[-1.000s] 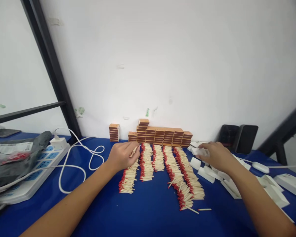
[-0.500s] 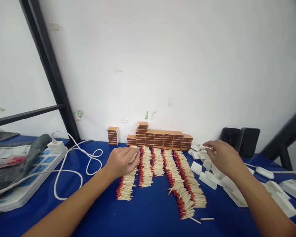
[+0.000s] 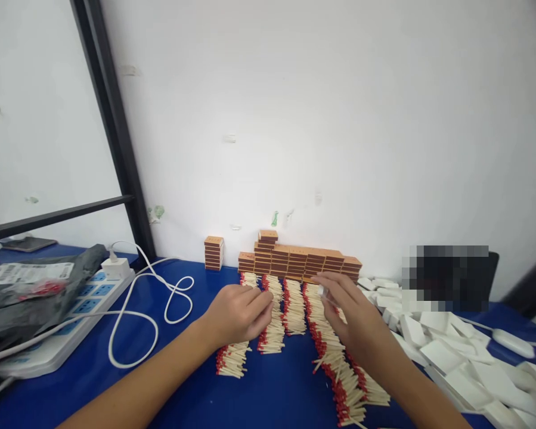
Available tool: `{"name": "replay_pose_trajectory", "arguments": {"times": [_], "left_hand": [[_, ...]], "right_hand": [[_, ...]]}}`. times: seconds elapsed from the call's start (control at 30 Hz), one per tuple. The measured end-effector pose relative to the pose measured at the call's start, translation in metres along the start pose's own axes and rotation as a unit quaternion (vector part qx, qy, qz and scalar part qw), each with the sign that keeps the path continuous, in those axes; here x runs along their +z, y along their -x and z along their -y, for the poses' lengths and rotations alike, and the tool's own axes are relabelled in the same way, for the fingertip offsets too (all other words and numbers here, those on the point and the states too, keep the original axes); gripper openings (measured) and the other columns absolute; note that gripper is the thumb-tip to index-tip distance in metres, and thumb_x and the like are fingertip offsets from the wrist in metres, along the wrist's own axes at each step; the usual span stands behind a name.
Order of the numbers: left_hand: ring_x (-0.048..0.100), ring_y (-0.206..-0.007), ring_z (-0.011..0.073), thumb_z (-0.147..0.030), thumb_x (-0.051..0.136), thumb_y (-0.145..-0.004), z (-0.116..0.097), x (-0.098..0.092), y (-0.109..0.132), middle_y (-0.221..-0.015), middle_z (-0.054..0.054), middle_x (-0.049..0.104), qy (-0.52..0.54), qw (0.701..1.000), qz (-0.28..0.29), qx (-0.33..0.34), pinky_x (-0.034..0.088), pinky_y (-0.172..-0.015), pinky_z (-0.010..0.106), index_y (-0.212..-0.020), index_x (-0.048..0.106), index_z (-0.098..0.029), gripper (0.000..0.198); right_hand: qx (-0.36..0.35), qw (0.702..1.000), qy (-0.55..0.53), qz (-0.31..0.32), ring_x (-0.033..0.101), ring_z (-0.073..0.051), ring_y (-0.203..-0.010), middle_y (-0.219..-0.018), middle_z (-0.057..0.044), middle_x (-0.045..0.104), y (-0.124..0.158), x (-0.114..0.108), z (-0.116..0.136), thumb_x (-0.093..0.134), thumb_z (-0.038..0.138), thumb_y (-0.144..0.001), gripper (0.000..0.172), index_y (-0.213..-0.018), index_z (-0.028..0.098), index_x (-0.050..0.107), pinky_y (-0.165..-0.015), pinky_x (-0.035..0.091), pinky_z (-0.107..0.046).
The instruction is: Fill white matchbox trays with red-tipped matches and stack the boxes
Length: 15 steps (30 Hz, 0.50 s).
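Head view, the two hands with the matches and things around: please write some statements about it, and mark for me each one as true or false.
1. The right hand holds a small white piece at its fingertips. True.
2. The matches have red heads. True.
3. A pile of white pieces lies to the right of the matches. True.
4. The left hand rests on that pile. False: the left hand is over the matches.
5. All the brown boxes stand in one joined group. False: a separate stack stands to the left of the long group.
6. The table is white. False: it is blue.
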<state>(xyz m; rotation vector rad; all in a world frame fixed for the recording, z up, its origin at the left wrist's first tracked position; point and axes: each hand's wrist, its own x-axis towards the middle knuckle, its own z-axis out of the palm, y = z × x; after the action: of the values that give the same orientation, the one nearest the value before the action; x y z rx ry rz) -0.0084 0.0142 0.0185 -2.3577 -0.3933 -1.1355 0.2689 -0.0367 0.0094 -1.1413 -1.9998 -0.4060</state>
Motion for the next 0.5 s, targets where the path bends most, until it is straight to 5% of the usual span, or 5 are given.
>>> {"name": "replay_pose_trajectory", "arguments": {"times": [0.13,0.27,0.37,0.5], "left_hand": [[0.068,-0.064,0.0174,-0.024,0.062,-0.099,-0.009,-0.002,-0.002,-0.079,0.001,0.072,0.040,0.998,0.037,-0.034,0.049,-0.053,0.032,-0.116,0.063,-0.016,0.018],[0.076,-0.105,0.0265,-0.044,0.074,-0.095,-0.027,-0.002,-0.007,-0.123,0.013,0.075,0.122,0.986,0.052,-0.097,0.065,-0.084,0.037,-0.139,0.052,-0.015,0.056],[0.075,-0.109,0.0270,-0.045,0.075,-0.096,-0.033,0.002,-0.005,-0.122,0.012,0.075,0.161,0.976,0.078,-0.121,0.065,-0.092,0.040,-0.134,0.056,-0.019,0.050],[0.076,-0.101,0.0254,-0.038,0.075,-0.097,-0.030,0.008,0.000,-0.110,0.010,0.078,0.188,0.975,0.030,-0.118,0.066,-0.086,0.038,-0.126,0.062,-0.020,0.036]], "right_hand": [[-0.025,0.999,-0.033,0.025,0.066,-0.025,-0.129,-0.140,-0.012,0.064,0.003,0.001,0.022,0.049,0.010,-0.102,0.049,-0.147,0.028,0.052,-0.107,0.060,-0.043],[-0.049,0.995,-0.083,0.040,0.065,-0.024,-0.132,-0.145,-0.013,0.062,0.003,0.004,0.042,0.043,0.002,-0.099,0.069,-0.161,0.032,0.040,-0.106,0.062,-0.043],[-0.040,0.990,-0.119,0.060,0.070,-0.023,-0.124,-0.148,-0.014,0.059,0.004,0.006,0.054,0.040,-0.001,-0.097,0.079,-0.167,0.034,0.029,-0.100,0.065,-0.040],[-0.048,0.989,-0.113,0.088,0.072,-0.023,-0.122,-0.152,-0.016,0.057,0.006,0.005,0.058,0.037,-0.003,-0.095,0.085,-0.170,0.035,0.023,-0.098,0.066,-0.040]]}}
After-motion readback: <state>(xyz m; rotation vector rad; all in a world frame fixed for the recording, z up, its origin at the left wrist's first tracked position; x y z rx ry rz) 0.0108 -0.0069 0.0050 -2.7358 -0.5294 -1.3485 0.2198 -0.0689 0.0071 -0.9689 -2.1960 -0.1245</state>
